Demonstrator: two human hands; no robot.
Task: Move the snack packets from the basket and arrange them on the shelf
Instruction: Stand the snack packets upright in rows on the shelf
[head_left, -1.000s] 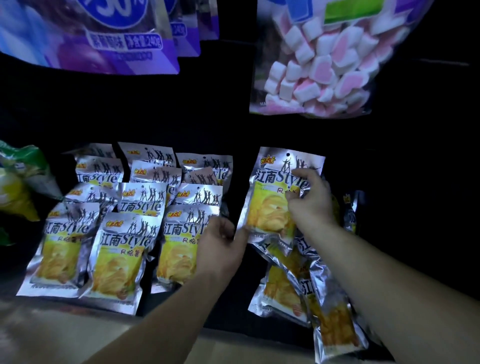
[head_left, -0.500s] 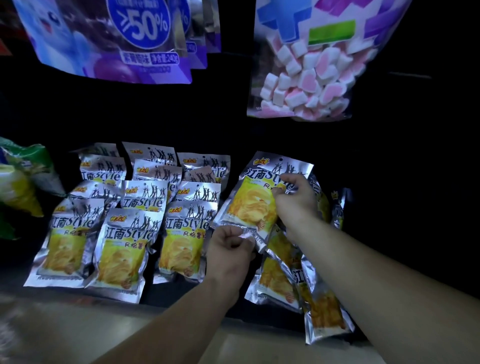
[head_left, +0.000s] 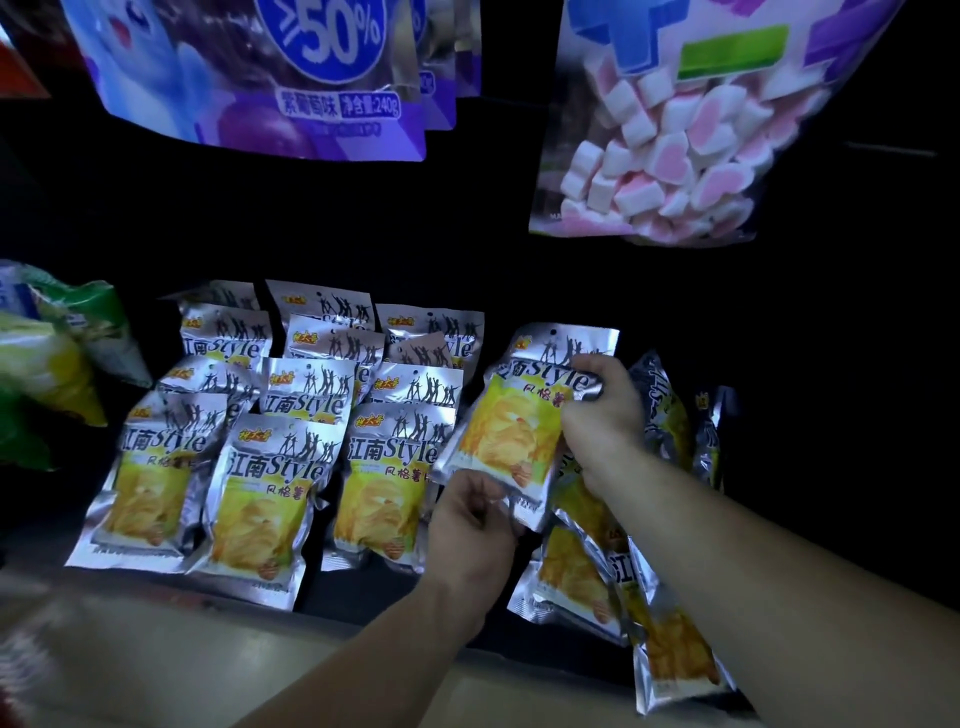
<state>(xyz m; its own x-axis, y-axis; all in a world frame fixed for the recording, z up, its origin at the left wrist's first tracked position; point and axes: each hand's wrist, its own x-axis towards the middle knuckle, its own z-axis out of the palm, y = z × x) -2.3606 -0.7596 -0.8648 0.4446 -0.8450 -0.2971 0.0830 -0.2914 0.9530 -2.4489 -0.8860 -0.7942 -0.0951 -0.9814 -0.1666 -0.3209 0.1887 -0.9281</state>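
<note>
From the head camera, I have one silver and yellow snack packet (head_left: 511, 426) held between both hands, lifted and tilted, its top leaning away from me to the right. My left hand (head_left: 470, 519) pinches its bottom edge, fingers curled in. My right hand (head_left: 602, 410) grips its upper right corner, fingers wrapped over the foil. The packet hangs above the dark shelf (head_left: 363, 605), right of the middle, just beside the packets already laid out.

Those laid-out packets (head_left: 270, 478) fill the left half of the shelf in three overlapping columns that run from the front edge towards the back, faces up, each one partly covering the one behind it.

Under my right forearm a loose pile of the same packets (head_left: 571, 577) lies near the front edge, and one of them (head_left: 675, 654) sticks out past that edge towards me. I cannot tell whether my right hand also holds any of these. Behind my right hand a few more packets (head_left: 670, 415) stand on edge.

At the left end of the shelf lies a green and yellow bag (head_left: 52, 353). Above, a purple bag (head_left: 260, 78) hangs on the left and a bag of pink and white marshmallows (head_left: 675, 156) on the right
</note>
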